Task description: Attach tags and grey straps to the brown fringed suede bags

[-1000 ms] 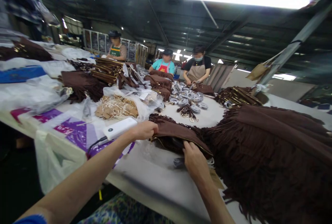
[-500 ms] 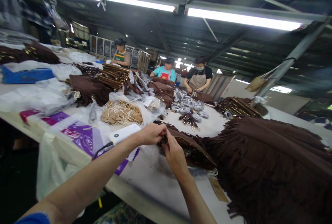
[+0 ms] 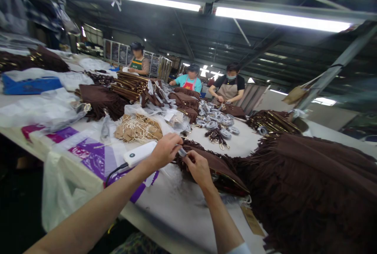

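A small strip wrapped in grey-white plastic (image 3: 182,152) is pinched between my two hands. My left hand (image 3: 165,150) grips its upper end with bent fingers. The lower end sits between the thumb and fingers of my right hand (image 3: 198,167). Right beneath and behind them lies a dark brown fringed bag (image 3: 218,163) with a gold-coloured edge, its near side partly hidden by my right hand. A tan paper tag (image 3: 252,220) on a white string hangs by the bag's right end.
A white power bank (image 3: 140,154) with a black cable lies left of my hands, near tan tags (image 3: 138,128). Brown fringed material (image 3: 318,175) is heaped at the right. Wrapped straps (image 3: 216,118) lie farther back. Three people work across the table (image 3: 246,135).
My hands have moved apart slightly, my left hand up and to the left. The plastic-wrapped strip now shows between them.
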The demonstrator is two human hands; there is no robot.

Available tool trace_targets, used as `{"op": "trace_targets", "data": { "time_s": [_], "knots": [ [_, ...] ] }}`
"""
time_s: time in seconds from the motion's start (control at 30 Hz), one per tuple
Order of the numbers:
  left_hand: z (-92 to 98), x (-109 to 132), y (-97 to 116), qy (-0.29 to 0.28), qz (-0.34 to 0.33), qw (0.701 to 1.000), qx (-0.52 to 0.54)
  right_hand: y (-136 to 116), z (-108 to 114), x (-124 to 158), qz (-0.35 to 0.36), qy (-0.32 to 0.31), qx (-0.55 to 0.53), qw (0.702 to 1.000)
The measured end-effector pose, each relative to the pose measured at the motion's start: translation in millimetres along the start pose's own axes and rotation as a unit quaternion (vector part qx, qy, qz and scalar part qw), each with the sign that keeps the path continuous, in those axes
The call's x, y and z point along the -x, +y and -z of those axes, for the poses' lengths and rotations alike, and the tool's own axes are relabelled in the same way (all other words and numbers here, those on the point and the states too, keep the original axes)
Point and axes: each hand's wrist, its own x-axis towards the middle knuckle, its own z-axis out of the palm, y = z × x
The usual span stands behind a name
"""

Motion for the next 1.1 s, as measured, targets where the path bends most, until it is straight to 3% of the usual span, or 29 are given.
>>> {"op": "trace_targets", "data": {
  "time_s": [0.07,0.23,0.27,0.43,0.57,0.7,0.87,1.03,1.1],
  "knots": [
    [1.9,11,1,0.042,0.053,0.998,-0.012,3,-2,4,-0.008,0.005,-0.041,0.999],
    [1.3,24,14,0.185,0.058,0.98,-0.048,6,-5,12,-0.043,0.013,-0.115,0.992],
    [-1.2,23,16,0.184,0.076,0.98,-0.031,7,-5,14,-0.047,0.013,-0.128,0.991],
    [-23.3,10,11,-0.029,0.137,0.982,0.124,4,-6,18,-0.028,0.016,-0.145,0.989],
    [-32.9,2,4,-0.081,0.137,0.966,0.206,-1,-3,22,0.018,0.017,-0.1,0.995],
    [-31.5,0,2,-0.143,0.107,0.96,0.214,-7,1,23,0.02,0.016,-0.096,0.995],
    [-29.5,2,4,-0.119,0.055,0.983,0.131,-11,5,20,-0.001,-0.035,-0.19,0.981],
    [-29.0,6,7,-0.103,0.018,0.987,0.119,-5,-1,15,-0.092,0.044,-0.226,0.969],
    [-30.2,8,4,-0.118,0.044,0.98,0.156,-3,-4,13,-0.1,0.062,-0.225,0.967]
  ]
}}
